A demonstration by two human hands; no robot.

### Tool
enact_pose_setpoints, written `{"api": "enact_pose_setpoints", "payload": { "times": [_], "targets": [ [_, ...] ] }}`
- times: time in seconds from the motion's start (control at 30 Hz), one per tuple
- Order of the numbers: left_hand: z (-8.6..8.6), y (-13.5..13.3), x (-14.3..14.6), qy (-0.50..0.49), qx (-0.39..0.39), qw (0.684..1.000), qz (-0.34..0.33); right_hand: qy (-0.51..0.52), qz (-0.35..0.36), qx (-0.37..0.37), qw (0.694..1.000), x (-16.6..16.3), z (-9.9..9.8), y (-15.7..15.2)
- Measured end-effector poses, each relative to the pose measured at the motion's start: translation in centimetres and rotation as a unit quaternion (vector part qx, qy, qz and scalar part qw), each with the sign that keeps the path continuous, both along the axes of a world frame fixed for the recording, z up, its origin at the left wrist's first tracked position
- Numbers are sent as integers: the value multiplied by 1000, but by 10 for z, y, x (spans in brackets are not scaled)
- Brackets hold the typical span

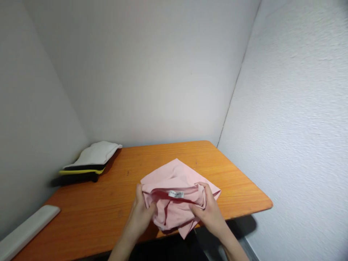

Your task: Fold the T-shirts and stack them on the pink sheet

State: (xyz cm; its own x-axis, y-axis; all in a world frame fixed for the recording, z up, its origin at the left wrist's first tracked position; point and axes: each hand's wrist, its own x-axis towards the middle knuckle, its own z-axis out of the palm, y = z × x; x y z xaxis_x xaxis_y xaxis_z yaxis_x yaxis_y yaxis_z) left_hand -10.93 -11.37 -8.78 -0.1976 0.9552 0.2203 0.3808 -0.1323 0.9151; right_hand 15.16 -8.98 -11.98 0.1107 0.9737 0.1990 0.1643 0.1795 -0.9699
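Left hand (139, 215) and right hand (211, 213) level, both in a pinch grip, thumbs (151, 211) pointing inward, bare forearms (232, 242) converging from the lower edge of view.

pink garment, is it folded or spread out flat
Neither: the pink garment is bunched up, with creases and jutting corners. The left hand and right hand hold either side of its opening, where a white label shows.
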Motion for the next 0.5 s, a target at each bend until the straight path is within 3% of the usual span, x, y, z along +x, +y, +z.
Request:
{"api": "enact_pose_setpoints", "payload": {
  "times": [0.1,0.2,0.3,0.37,0.5],
  "targets": [
    [-5,-2,-13,144,74,985,61,-78,-50,12,996,17,6,-4],
    [-11,-1,-17,193,81,974,83,-146,-108,25,983,40,13,-8],
    [-14,-3,0,141,41,989,-1,-207,-157,40,965,61,19,-14],
    [-11,-7,23,36,13,994,-99,-246,-179,50,951,75,23,-23],
    [4,-27,74,-129,-22,964,-230,-325,-205,70,921,103,33,-49]
  ]
}}
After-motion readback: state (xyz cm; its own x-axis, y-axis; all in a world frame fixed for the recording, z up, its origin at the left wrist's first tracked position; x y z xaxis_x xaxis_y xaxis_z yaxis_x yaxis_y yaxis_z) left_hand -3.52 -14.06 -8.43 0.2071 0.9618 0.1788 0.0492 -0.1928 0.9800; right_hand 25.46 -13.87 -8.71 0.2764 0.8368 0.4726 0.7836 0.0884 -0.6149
